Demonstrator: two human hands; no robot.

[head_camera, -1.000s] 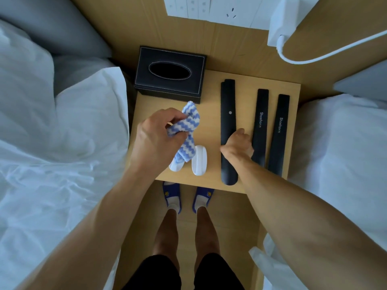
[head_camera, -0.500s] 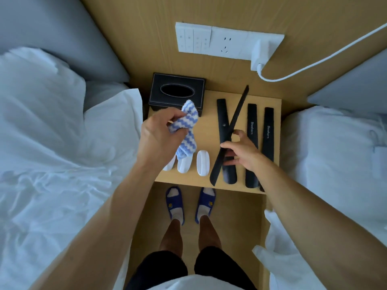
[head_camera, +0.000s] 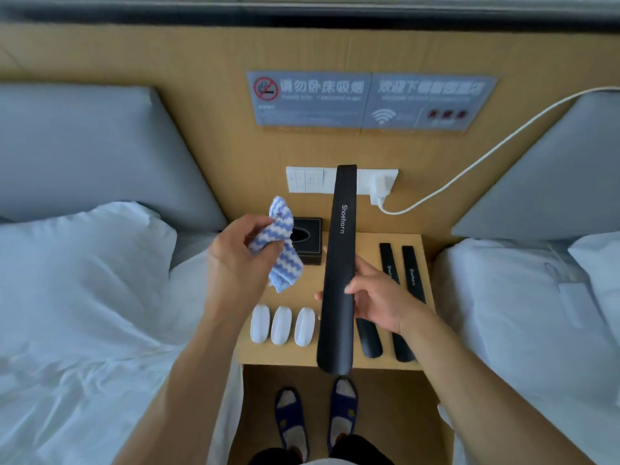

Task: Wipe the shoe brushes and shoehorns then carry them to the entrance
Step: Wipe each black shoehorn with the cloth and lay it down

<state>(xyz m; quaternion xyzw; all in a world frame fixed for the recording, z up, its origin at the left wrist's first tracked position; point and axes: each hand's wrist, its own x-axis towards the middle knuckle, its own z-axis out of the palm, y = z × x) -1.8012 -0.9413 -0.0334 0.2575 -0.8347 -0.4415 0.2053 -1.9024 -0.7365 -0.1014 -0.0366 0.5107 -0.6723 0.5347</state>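
My right hand grips a long black shoehorn around its middle and holds it lifted above the wooden nightstand, its printed side facing me. My left hand holds a bunched blue-and-white striped cloth just left of that shoehorn, not touching it. Two more black shoehorns lie side by side on the right part of the nightstand. Three small white shoe brushes lie in a row near the front left edge.
A black tissue box stands at the back left of the nightstand, partly behind the cloth. Beds with white bedding flank the nightstand on both sides. A charger and white cable hang from the wall socket behind.
My right hand has lifted the shoehorn off the nightstand and turned it upright toward me, printed side up. The cloth hand stays raised. The camera has tilted up and back.
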